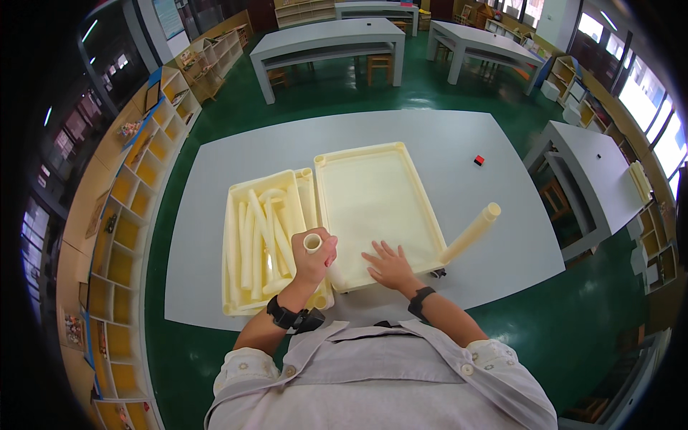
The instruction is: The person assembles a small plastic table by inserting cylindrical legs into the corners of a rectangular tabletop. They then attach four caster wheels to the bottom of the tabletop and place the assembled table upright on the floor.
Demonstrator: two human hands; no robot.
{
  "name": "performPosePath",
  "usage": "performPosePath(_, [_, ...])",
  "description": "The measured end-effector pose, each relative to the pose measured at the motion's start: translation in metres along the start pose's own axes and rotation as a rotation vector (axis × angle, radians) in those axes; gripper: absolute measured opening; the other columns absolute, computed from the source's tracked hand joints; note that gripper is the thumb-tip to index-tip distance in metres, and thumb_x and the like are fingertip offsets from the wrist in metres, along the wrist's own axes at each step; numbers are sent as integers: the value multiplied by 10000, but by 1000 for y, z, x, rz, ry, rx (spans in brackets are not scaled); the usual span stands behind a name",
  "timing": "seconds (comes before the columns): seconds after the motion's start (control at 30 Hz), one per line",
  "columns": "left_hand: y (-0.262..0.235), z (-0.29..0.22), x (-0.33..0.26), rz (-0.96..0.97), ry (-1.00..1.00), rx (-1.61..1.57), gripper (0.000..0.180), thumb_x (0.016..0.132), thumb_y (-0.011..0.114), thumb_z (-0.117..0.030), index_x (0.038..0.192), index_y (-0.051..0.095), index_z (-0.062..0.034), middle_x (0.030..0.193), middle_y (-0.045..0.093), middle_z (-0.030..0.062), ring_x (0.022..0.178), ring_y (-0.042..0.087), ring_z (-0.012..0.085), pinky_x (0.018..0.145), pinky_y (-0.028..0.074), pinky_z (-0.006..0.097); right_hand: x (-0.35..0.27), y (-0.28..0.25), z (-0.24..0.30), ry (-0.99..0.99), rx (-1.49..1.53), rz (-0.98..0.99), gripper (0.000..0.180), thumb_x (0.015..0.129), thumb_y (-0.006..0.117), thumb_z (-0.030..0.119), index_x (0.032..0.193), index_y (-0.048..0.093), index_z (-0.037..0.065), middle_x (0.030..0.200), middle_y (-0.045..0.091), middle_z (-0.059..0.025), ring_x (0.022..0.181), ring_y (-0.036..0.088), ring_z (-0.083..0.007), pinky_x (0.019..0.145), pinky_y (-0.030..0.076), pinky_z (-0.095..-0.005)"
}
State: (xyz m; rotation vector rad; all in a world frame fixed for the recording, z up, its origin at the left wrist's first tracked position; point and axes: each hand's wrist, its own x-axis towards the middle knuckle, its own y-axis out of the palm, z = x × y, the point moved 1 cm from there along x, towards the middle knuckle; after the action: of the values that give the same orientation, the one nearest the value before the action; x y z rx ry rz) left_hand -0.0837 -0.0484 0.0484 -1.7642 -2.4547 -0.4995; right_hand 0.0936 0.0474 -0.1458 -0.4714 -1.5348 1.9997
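Note:
My left hand (313, 259) is wrapped round a cream plastic tube (312, 243) that stands upright, its hollow end facing up, at the near left corner of a cream tray (380, 193). Whether the tube's lower end sits in the corner is hidden by the hand. My right hand (390, 266) lies on the tray's flat surface near its front edge, fingers spread, holding nothing. Another cream tube (473, 233) rises from the tray's near right corner. Left of the tray, a cream bin (228, 244) contains several loose straight and curved tubes (247, 247).
A second cream tray or panel (308, 201) is partly under the bin. A small red and black block (479, 160) lies on the grey table (459, 129) at the far right. Low shelves (136, 208) line the left; more grey tables (330, 46) stand beyond.

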Motion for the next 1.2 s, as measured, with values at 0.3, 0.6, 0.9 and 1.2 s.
performPosePath(0.3, [-27, -2, 6, 523, -27, -85, 277, 751, 644, -77, 521, 500, -24, 487, 460, 4, 451, 404, 78, 425, 295, 239, 7, 2, 3, 20, -13, 1, 474, 917, 460, 407, 1368, 460, 264, 1478, 330, -137, 1372, 288, -345, 1031, 250, -651])
performPosePath(0.6, [-39, -7, 20, 975, -98, -99, 355, 722, 704, -203, 510, 470, -39, 473, 406, 23, 421, 353, 139, 426, 257, 278, 11, 14, 14, 7, -48, -74, 487, 916, 460, 428, 1369, 460, 250, 1457, 358, -165, 1347, 324, -369, 990, 282, -671])
performPosePath(0.9, [-33, -2, 29, 731, -157, -138, 330, 755, 666, -147, 507, 479, -34, 461, 441, 17, 422, 388, 95, 416, 284, 248, 14, 11, 12, 31, -56, -46, 485, 909, 474, 415, 1375, 449, 284, 1473, 340, -138, 1360, 310, -355, 1017, 264, -666])
performPosePath(1.2, [-17, 1, 9, -43, 15, 21, 285, 816, 584, -40, 546, 494, -37, 474, 471, 16, 430, 433, 78, 409, 316, 232, 18, 2, 14, 30, -32, -14, 458, 915, 455, 359, 1365, 453, 270, 1476, 340, -113, 1366, 310, -319, 1018, 266, -666])
